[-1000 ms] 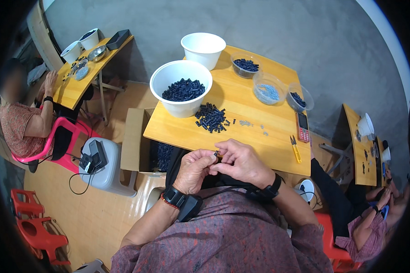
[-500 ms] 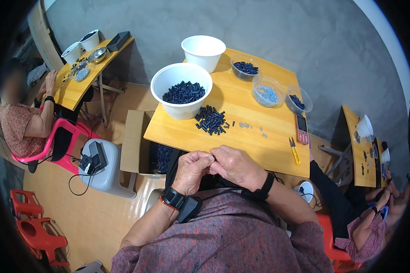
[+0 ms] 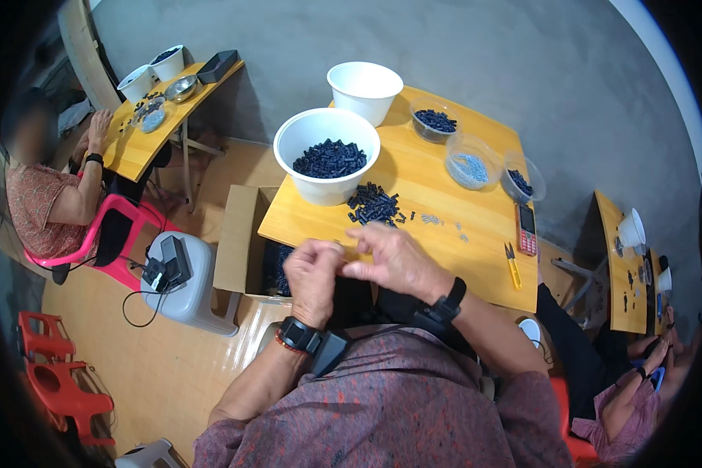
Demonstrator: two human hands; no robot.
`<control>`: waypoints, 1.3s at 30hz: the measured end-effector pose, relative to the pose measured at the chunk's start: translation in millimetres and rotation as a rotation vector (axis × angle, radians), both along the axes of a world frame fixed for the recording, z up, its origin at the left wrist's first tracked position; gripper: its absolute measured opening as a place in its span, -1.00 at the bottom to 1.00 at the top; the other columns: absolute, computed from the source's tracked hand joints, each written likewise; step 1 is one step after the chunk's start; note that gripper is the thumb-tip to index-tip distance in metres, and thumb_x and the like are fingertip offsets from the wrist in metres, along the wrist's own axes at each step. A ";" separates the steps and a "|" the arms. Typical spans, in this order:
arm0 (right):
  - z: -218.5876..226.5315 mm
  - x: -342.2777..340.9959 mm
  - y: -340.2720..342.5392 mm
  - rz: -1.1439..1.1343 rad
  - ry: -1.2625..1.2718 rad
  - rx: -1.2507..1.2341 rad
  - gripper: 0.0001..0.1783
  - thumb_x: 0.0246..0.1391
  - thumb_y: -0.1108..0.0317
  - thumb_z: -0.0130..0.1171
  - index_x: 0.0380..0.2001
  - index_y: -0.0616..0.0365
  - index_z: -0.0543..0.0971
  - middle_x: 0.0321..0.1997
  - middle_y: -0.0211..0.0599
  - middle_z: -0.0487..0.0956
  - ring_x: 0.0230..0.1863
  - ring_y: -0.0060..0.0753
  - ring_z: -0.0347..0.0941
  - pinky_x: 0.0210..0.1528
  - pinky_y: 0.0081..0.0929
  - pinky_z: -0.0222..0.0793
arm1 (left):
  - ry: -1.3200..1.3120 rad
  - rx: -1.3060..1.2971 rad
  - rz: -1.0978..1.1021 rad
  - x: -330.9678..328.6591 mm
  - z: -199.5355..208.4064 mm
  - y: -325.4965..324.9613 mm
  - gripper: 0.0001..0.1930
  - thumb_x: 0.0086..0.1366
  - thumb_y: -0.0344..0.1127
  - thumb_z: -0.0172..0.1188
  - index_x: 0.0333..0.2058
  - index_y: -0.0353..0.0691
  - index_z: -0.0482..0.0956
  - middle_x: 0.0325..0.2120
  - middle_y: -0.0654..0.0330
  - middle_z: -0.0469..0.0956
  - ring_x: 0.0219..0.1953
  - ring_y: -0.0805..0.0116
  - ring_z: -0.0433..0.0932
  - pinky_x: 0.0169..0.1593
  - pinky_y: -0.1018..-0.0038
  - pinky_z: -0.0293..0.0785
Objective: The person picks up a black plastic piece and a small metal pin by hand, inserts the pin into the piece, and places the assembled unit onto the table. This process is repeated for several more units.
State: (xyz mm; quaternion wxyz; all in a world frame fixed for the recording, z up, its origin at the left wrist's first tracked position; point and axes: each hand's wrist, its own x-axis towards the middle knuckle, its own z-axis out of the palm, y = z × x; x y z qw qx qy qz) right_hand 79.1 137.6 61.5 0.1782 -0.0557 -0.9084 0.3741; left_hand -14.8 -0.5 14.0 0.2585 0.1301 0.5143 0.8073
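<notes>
My left hand (image 3: 312, 282) is closed just off the table's near edge, its thumb and fingers pressed together. Whatever lies in that pinch is hidden. Close beside it, my right hand (image 3: 398, 264) has thumb and index finger spread apart, with nothing visible between them. Beyond my hands lies a loose pile of small dark tube-shaped pieces (image 3: 374, 204) on the wooden table (image 3: 476, 269). Small clear or silvery bits (image 3: 430, 219) are scattered to its right. A white bucket (image 3: 327, 187) behind the pile holds many more dark pieces.
Another white bucket (image 3: 364, 95) stands behind. Clear bowls hold dark pieces (image 3: 435, 121) and pale blue bits (image 3: 470, 168). At the right lie a red phone (image 3: 526, 230) and yellow-handled snips (image 3: 514, 271). A cardboard box (image 3: 236, 246) and grey stool (image 3: 203, 288) stand left. Co-workers sit at both sides.
Both hands were pinched together around a small dark piece. Now they are slightly apart, and the right hand's fingers have opened and lifted toward the pile. The view has shifted slightly.
</notes>
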 end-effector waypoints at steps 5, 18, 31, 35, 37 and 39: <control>-6.1 -31.1 31.3 -0.192 -0.017 0.248 -0.81 0.07 0.38 0.22 -0.26 0.24 0.63 -0.30 -0.04 0.52 -0.25 0.03 0.52 -0.20 -0.15 0.44 | -0.149 -0.002 0.691 -60.7 -6.8 -8.2 -0.91 0.26 -0.34 0.18 -0.38 -0.19 0.48 -0.54 0.30 0.45 -0.55 0.56 0.39 -0.47 0.60 0.35; -6.9 -44.9 23.0 -0.132 -0.033 0.260 -0.85 0.08 0.41 0.16 -0.41 0.29 0.59 -0.36 -0.08 0.52 -0.32 -0.11 0.55 -0.24 -0.20 0.46 | -0.379 -0.250 0.670 -83.9 -50.1 -21.2 -0.77 0.25 -0.30 0.18 -0.23 -0.35 0.43 -0.46 0.28 0.38 -0.44 0.51 0.35 -0.35 0.57 0.35; -13.2 37.8 -2.8 -0.172 0.123 -0.873 -0.89 0.17 0.54 0.17 -0.22 0.25 0.54 -0.36 -0.36 0.59 -0.40 -0.64 0.51 -0.34 -0.67 0.47 | 0.232 0.021 -0.202 15.2 10.4 6.8 -0.81 0.28 -0.44 0.24 -0.15 -0.33 0.56 -0.39 0.30 0.56 -0.39 0.59 0.50 -0.28 0.61 0.50; -28.2 47.2 -7.4 -0.149 0.069 -0.741 -0.90 0.12 0.59 0.17 -0.27 0.26 0.54 -0.40 -0.42 0.56 -0.38 -0.69 0.47 -0.36 -0.69 0.42 | 0.168 0.015 -0.371 23.0 12.0 4.0 -0.83 0.26 -0.45 0.27 -0.19 -0.33 0.55 -0.40 0.27 0.58 -0.41 0.57 0.53 -0.30 0.61 0.52; -30.4 48.8 -11.8 -0.142 0.116 -0.730 -0.90 0.09 0.61 0.19 -0.29 0.27 0.52 -0.41 -0.41 0.56 -0.39 -0.68 0.46 -0.36 -0.66 0.41 | 0.226 -0.055 -0.468 16.4 3.2 3.8 -0.86 0.25 -0.47 0.27 -0.24 -0.32 0.53 -0.41 0.25 0.59 -0.44 0.55 0.55 -0.32 0.61 0.53; -34.3 52.0 -9.9 -0.120 0.070 -0.648 -0.89 0.08 0.61 0.19 -0.30 0.28 0.52 -0.40 -0.39 0.56 -0.38 -0.66 0.47 -0.35 -0.63 0.42 | 0.198 -0.059 -0.516 13.7 0.0 2.9 -0.88 0.25 -0.48 0.27 -0.27 -0.31 0.51 -0.44 0.24 0.59 -0.47 0.53 0.55 -0.33 0.60 0.54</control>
